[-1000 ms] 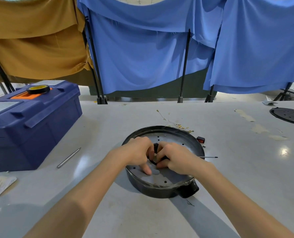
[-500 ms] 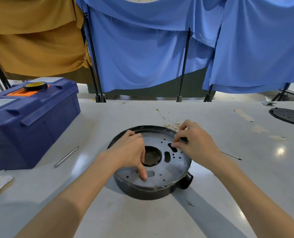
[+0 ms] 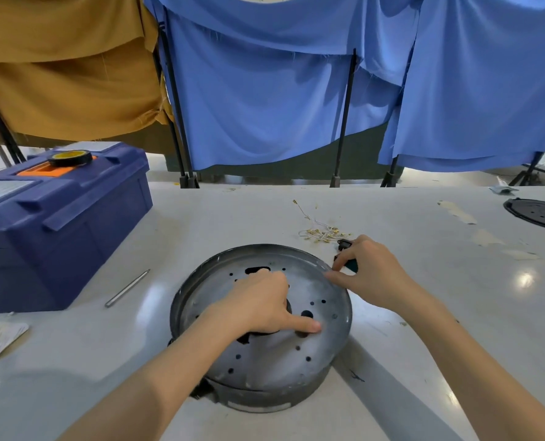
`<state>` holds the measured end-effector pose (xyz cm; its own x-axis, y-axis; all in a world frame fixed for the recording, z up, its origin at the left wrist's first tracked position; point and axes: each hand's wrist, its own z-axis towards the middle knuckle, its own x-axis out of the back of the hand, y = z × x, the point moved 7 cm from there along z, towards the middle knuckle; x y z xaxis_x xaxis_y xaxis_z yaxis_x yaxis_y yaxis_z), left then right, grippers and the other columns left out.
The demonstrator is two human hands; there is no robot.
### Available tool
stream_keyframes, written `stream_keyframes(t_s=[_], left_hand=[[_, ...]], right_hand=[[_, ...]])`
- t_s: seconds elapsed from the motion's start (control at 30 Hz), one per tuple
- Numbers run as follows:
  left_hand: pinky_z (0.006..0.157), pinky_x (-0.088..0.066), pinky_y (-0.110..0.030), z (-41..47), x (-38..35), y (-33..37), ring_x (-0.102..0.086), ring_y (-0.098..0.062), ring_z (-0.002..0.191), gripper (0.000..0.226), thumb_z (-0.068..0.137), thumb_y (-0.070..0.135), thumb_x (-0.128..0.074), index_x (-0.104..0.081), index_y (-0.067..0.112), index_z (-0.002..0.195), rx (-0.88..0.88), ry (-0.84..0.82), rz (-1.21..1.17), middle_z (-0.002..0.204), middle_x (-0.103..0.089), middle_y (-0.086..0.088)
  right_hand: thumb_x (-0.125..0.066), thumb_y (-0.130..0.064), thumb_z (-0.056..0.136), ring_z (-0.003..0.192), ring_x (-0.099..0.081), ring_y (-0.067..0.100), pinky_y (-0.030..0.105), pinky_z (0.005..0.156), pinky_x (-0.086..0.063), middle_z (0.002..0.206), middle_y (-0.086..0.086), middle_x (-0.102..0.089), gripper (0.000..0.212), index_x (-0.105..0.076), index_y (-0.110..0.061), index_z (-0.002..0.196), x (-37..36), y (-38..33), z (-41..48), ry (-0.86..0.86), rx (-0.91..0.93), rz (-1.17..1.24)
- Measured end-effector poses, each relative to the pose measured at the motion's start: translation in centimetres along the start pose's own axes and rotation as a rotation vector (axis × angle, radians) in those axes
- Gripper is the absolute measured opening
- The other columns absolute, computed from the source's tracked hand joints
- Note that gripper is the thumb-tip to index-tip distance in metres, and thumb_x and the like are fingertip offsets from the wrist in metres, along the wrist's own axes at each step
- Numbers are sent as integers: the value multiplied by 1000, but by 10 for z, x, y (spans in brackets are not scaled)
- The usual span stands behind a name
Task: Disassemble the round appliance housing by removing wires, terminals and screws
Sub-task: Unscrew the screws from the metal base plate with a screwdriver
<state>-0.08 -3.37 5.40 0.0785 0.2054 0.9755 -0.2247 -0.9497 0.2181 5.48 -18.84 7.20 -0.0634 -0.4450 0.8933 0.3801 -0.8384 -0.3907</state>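
Since half a second ago, the right hand (image 3: 373,275) has left the perforated plate and gone out to the rim at about 2 o'clock. The round housing (image 3: 325,342) has turned, so its dark stub (image 3: 201,389) now sits near 7 o'clock instead of 4 o'clock. In the head view, the housing lies flat on the glossy table (image 3: 233,218), dead centre in front of the person. The left hand (image 3: 258,305) rests on the middle of it, fingers curled down into the central opening and thumb (image 3: 306,327) pressed flat, pointing to 3 o'clock. The right hand's thumb and forefinger tips touch the rim. A small teal part (image 3: 351,266) shows under its curled fingers, and I cannot tell whether it is pinched or just lying there. Loose wires (image 3: 323,232) with gold terminals lie in a heap at 1 o'clock, near the housing but apart from it. A blue toolbox (image 3: 61,230) stands at 9 o'clock, with a metal rod (image 3: 127,288) between it and the housing. The housing looks stiff and fairly light: thin sheet metal over a dark shell, likely to slide or spin on this smooth top. The rim looks thin and may be sharp. The surest hold is probably fingers hooked in the central opening, with the other hand steadying the outer wall.
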Motion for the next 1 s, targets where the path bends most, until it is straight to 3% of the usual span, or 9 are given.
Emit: stream_keyframes(t_s=[0.2,0.3,0.37,0.43,0.5,0.57,0.63,0.77,1.0], left_hand=[[45,-19,-31,4,-7,34,-25,-15,42,66,89,61,-49,-25,13,50,7,24,-61,45,-28,1],[51,-33,-29,7,-12,37,-33,-21,44,65,90,55,-52,-31,11,47,-24,-91,-204,44,-36,-3],[58,-38,-31,8,-8,38,-39,-19,48,59,81,57,-63,-44,10,51,-35,-49,-180,50,-48,-5],[69,-36,-32,12,2,37,-44,-12,61,53,71,63,-68,-55,13,65,-25,121,-72,66,-58,2],[84,-30,-32,16,5,38,-44,-12,84,52,69,66,-67,-59,19,91,-58,211,-41,91,-55,7],[93,-27,-30,20,-1,41,-41,-12,105,61,72,63,-66,-58,22,116,-123,178,-85,113,-48,7],[100,-30,-29,22,-9,40,-39,-12,118,66,76,58,-66,-55,21,129,-159,119,-165,128,-46,8],[103,-35,-31,24,-16,36,-39,-11,124,63,77,53,-69,-57,24,131,-148,75,-305,133,-46,11],[102,-35,-30,21,-19,34,-38,-10,123,62,78,54,-68,-55,27,132,-132,82,-320,134,-45,14]], right_hand=[[-70,-29,86,85,-52,19,27,74,-38,94,-2,-48,7,-73,-23,84,-5,6,12,30,22,106],[-66,-24,90,93,-53,21,26,80,-37,101,3,-50,13,-75,-16,93,-7,9,17,34,40,145],[-64,-20,91,98,-54,23,26,84,-39,103,5,-52,17,-74,-16,104,-4,9,19,58,62,176],[-64,-15,91,96,-56,21,27,88,-42,102,4,-54,33,-65,-20,124,14,10,18,198,77,236],[-64,-11,91,87,-56,12,19,87,-44,93,-2,-58,46,-54,-20,135,47,15,13,450,68,370],[-61,-12,93,77,-59,11,16,77,-46,85,-2,-61,36,-56,-19,128,81,22,2,680,77,622],[-55,-15,96,70,-61,15,24,65,-49,81,0,-62,19,-56,-20,114,101,24,-9,793,133,924],[-48,-15,97,58,-54,20,29,51,-44,72,-2,-58,7,-53,-20,100,95,18,-16,672,202,1312],[-49,-11,99,55,-47,20,30,52,-44,70,-1,-51,8,-51,-18,101,60,17,-16,606,143,1231]])
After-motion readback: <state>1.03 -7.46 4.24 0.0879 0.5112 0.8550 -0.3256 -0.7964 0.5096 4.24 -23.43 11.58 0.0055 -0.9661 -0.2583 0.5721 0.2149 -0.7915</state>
